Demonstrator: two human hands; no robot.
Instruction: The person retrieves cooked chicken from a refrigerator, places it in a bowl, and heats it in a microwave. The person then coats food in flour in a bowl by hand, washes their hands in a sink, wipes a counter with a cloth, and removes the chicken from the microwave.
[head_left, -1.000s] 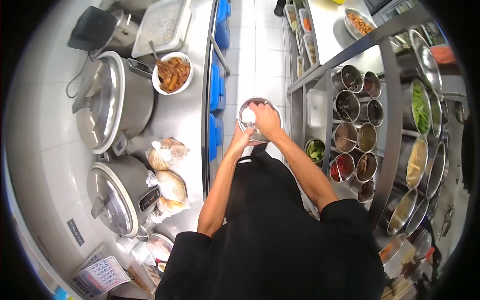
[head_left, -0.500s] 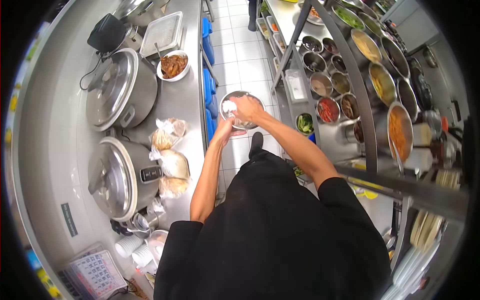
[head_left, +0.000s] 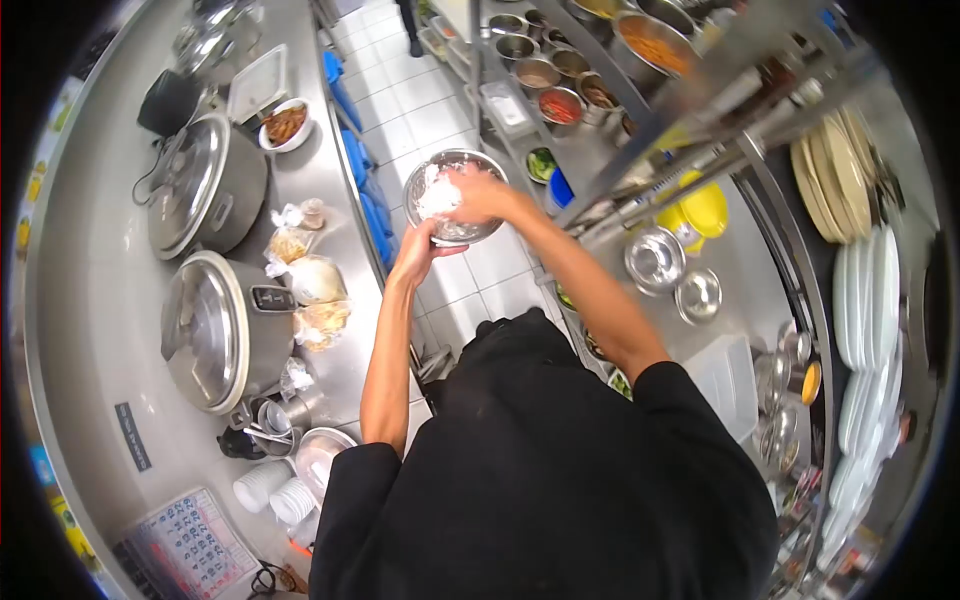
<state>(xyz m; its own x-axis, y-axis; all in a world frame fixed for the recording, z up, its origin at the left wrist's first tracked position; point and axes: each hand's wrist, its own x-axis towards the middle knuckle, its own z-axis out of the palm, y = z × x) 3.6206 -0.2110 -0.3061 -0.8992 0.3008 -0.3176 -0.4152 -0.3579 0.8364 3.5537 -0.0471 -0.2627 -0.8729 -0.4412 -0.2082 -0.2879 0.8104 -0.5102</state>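
A round metal bowl [head_left: 472,157] is held up in front of me, over the tiled aisle. My left hand [head_left: 424,246] grips its near left side, with the thumb at the rim and fingers underneath. White, clumpy food [head_left: 437,197] lies inside the bowl; its kind cannot be made out. Reaching in from the right, my right hand [head_left: 478,196] is down in the bowl against the white food. Its fingers are partly buried and blurred, so their grip is hidden.
On the left steel counter are two large lidded cookers [head_left: 205,330], bagged food [head_left: 318,280] and a white bowl of brown food [head_left: 285,127]. To my right, a metal rack frame stands beside ingredient tins [head_left: 560,106], metal bowls [head_left: 655,260] and stacked plates [head_left: 868,300]. A person's leg [head_left: 410,28] shows far down the aisle.
My view has turned to the right, bringing more of the right-hand shelves and plates into sight. The bowl remains in my left hand, and my right hand is still inside it.
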